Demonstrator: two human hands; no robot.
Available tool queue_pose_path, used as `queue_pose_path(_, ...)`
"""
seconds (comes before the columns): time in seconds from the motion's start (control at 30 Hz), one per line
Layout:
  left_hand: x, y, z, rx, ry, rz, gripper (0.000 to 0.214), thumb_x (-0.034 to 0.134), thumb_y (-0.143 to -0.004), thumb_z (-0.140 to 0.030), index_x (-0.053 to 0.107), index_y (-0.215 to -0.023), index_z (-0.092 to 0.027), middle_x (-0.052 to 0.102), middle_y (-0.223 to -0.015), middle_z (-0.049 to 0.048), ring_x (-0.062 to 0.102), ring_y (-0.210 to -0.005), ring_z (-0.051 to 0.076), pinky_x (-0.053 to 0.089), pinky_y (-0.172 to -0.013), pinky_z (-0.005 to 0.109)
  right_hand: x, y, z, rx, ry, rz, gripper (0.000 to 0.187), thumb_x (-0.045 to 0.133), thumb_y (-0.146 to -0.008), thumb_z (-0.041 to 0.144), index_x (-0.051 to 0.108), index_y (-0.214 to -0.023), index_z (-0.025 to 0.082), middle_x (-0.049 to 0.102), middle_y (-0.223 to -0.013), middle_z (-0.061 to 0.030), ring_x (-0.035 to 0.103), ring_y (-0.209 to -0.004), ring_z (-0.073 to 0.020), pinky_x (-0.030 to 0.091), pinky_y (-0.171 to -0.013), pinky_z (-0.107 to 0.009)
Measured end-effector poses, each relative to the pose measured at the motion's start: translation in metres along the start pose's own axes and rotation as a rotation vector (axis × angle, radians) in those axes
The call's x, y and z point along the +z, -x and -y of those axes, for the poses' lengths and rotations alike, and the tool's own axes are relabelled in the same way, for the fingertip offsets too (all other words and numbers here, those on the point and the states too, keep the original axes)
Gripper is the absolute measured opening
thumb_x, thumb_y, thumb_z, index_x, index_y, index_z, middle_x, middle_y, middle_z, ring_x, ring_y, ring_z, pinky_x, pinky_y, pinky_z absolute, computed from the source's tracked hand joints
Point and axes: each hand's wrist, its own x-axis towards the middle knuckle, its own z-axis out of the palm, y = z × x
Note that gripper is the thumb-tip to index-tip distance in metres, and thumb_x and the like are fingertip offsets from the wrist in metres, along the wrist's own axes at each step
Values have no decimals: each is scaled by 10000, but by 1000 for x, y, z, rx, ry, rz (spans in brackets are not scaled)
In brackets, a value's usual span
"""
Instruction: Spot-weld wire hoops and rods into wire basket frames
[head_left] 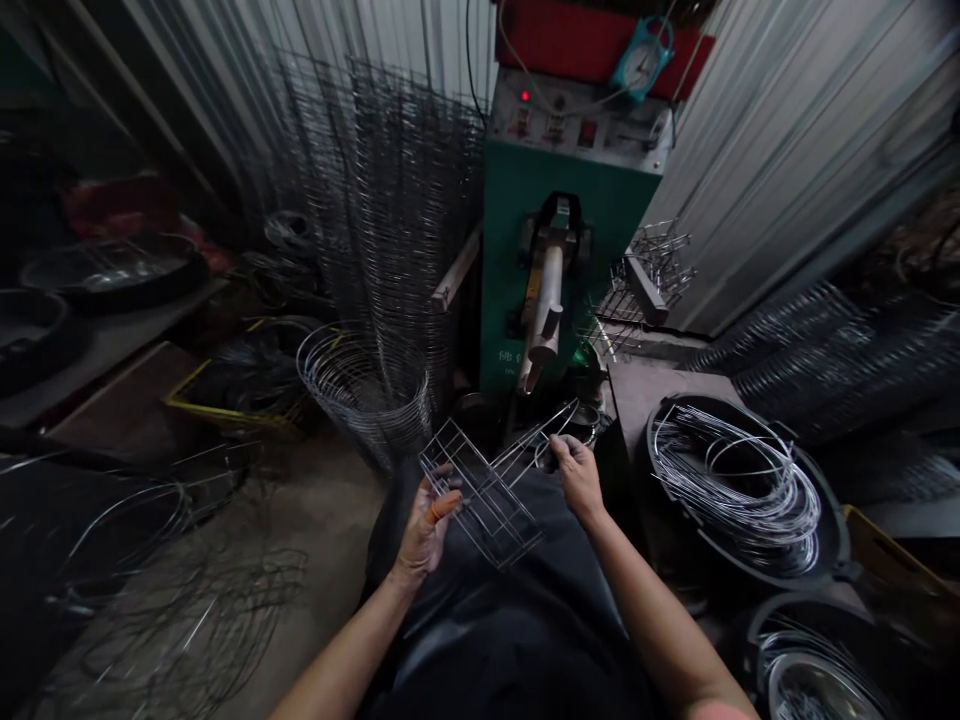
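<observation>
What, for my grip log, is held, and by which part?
A wire grid: left hand grips its left edge, right hand its upper right end.

Welder body (525, 215) green, top panel (577, 125) grey, red lamp lit. Wire grid (480, 495) bare silver. Orange cot on left hand (424, 525) finger. Apron (517, 620) black.

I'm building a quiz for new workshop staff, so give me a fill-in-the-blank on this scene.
The left hand and right hand hold one wire grid before a ___ machine.
A finger of the left hand wears an ___ cover.
The tub of wire rings sits on the person's ___.
Missing words: green; orange; right.
</observation>
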Motion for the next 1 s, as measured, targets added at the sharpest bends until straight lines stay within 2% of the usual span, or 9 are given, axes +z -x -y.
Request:
queue_pose_path(0.23, 2, -14, -7, -47, -45, -8, 435, 720, -579, -271, 598, -995, -241, 550, -979, 26, 528, -897, 178, 431, -790, 321, 2, -17, -5, 43, -123, -8, 362, 570, -776, 483, 486, -586, 186, 479, -512, 34, 434, -467, -95, 362, -481, -227)
queue_pose_path(0.4, 2, -25, -12, -74, -63, 27, 422, 685, -633, -274, 579, -1042, -256, 514, -1068, 30, 527, -909, 170, 461, -744, 307, 5, -31, -15, 63, -145, -6, 364, 574, -766, 498, 479, -599, 189, 472, -512, 34, 423, -459, -93, 351, -467, -224)
queue_pose_path(0.53, 3, -33, -11, -59, -74, 2, 428, 691, -630, -276, 580, -1042, -250, 500, -1100, 38, 529, -923, 176, 473, -730, 302, 10, -39, -18, 82, -166, -29, 353, 565, -762, 513, 476, -636, 195, 478, -539, 34, 436, -475, -98, 358, -469, -223)
queue_pose_path(1.0, 15, -49, -24, -55, -100, -99, 459, 738, -551, -288, 600, -985, -237, 507, -995, 17, 527, -863, 167, 484, -657, 293, 20, -66, -27, 79, -187, -36, 338, 570, -757, 494, 480, -650, 187, 477, -552, 46, 434, -476, -81, 349, -470, -210)
